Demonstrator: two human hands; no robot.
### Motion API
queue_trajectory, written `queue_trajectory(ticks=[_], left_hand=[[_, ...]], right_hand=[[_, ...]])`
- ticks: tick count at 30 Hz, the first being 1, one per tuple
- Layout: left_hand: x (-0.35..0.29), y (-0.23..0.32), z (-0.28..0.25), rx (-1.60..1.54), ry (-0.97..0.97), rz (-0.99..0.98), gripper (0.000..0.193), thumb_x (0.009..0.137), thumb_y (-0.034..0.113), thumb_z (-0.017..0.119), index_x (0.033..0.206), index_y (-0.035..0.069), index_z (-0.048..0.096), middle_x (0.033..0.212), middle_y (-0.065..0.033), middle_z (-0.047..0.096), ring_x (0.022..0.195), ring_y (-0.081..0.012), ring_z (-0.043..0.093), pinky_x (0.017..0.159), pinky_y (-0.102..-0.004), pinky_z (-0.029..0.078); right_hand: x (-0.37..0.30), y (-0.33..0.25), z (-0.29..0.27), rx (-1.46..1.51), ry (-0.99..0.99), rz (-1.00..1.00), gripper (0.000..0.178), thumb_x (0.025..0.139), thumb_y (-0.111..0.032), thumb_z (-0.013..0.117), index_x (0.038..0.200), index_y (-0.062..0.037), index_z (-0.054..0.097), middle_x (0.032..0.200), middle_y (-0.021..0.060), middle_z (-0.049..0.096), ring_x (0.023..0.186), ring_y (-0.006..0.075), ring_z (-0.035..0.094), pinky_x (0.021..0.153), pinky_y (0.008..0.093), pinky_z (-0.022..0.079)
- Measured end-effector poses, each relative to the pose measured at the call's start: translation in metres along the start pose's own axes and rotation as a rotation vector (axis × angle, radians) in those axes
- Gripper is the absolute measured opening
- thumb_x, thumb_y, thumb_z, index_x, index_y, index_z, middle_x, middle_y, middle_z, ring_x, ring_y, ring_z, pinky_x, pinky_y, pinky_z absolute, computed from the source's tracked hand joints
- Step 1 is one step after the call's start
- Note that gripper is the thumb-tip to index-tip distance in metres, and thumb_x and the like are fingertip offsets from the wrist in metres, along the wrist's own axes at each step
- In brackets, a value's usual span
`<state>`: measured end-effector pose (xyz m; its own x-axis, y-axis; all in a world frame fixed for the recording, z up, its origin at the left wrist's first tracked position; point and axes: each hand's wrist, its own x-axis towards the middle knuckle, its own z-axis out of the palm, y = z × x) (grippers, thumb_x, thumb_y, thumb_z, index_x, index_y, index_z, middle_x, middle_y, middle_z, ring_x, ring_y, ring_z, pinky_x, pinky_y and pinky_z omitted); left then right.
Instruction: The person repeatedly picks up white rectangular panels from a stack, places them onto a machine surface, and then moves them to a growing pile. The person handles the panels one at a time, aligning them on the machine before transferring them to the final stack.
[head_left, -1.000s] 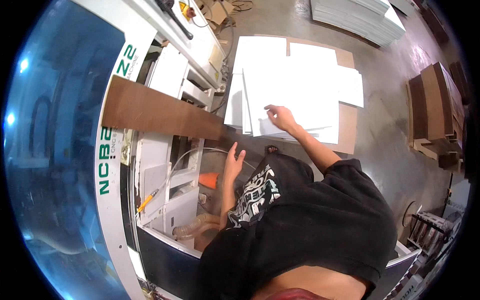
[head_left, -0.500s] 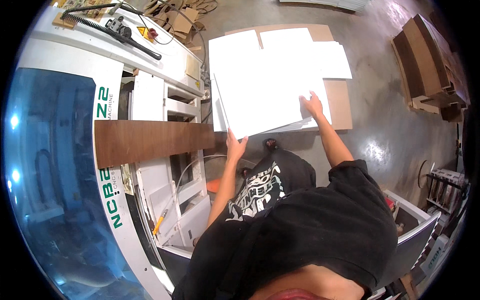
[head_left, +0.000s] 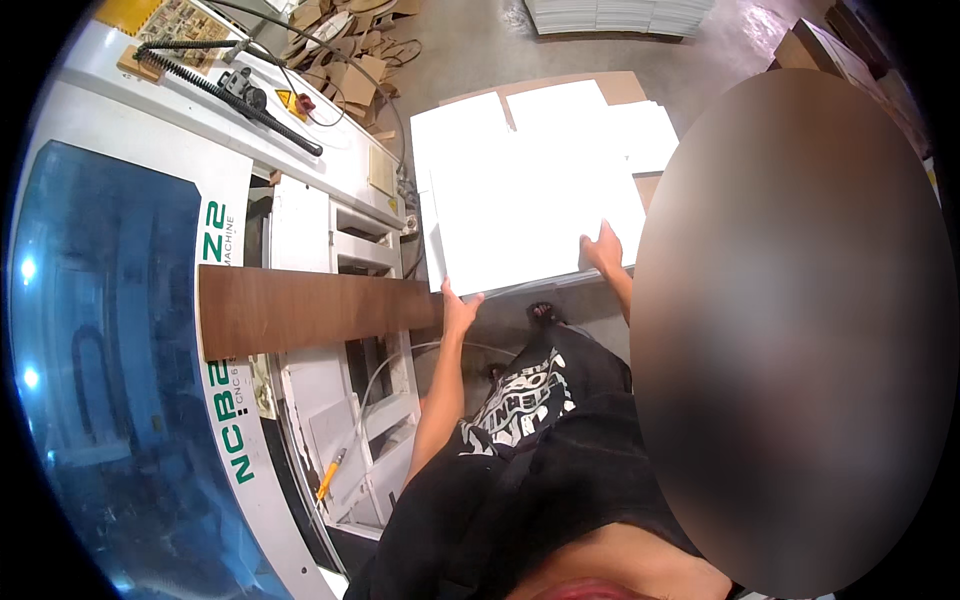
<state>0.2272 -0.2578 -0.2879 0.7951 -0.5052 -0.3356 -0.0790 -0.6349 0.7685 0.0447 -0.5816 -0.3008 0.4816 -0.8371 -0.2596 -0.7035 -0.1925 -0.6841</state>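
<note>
A broad white panel (head_left: 530, 215) lies on top of a stack of white panels in front of me. My left hand (head_left: 460, 308) is at its near left corner, the fingers and thumb set against the edges there. On its near right part lies my right hand (head_left: 603, 248), with the thumb apart from the stretched fingers. Part of the right forearm is hidden behind a large blurred oval. Smaller white pieces (head_left: 642, 138) sit at the stack's far right, over brown board (head_left: 625, 88).
At the left stands a white machine with a blue clear cover (head_left: 110, 330). A brown wooden board (head_left: 310, 308) spans its side toward the stack. Cardboard scraps (head_left: 365, 80) lie at the far left. Another pile of pale panels (head_left: 615, 18) is at the back.
The top white panel has turned and shifted left, now lying more in line with the stack. Both hands moved with it. A large blurred oval now covers the right side.
</note>
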Motion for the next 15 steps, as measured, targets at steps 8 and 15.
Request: queue_trajectory(ticks=[8,15], left_hand=[[-0.018,-0.025,-0.008,-0.159,0.103,0.003,0.09,0.081,0.023,0.084,0.145,-0.005,0.028,0.143,-0.0269,0.045,0.135,-0.0342,0.044,0.113,-0.0429,0.034],[-0.053,-0.055,-0.007,-0.227,0.1,-0.15,0.058,0.09,0.037,0.075,0.127,0.0,0.049,0.109,-0.0142,0.066,0.1,-0.0253,0.063,0.089,-0.037,0.05]], right_hand=[[-0.04,0.009,-0.009,0.056,-0.001,-0.01,0.075,0.083,-0.036,0.07,0.14,0.0067,0.048,0.137,0.0291,0.056,0.128,0.0412,0.054,0.108,0.0439,0.043],[-0.063,0.039,-0.026,0.168,-0.118,-0.009,0.069,0.087,-0.045,0.069,0.134,0.0021,0.052,0.127,0.0284,0.062,0.121,0.0423,0.059,0.101,0.0467,0.047]])
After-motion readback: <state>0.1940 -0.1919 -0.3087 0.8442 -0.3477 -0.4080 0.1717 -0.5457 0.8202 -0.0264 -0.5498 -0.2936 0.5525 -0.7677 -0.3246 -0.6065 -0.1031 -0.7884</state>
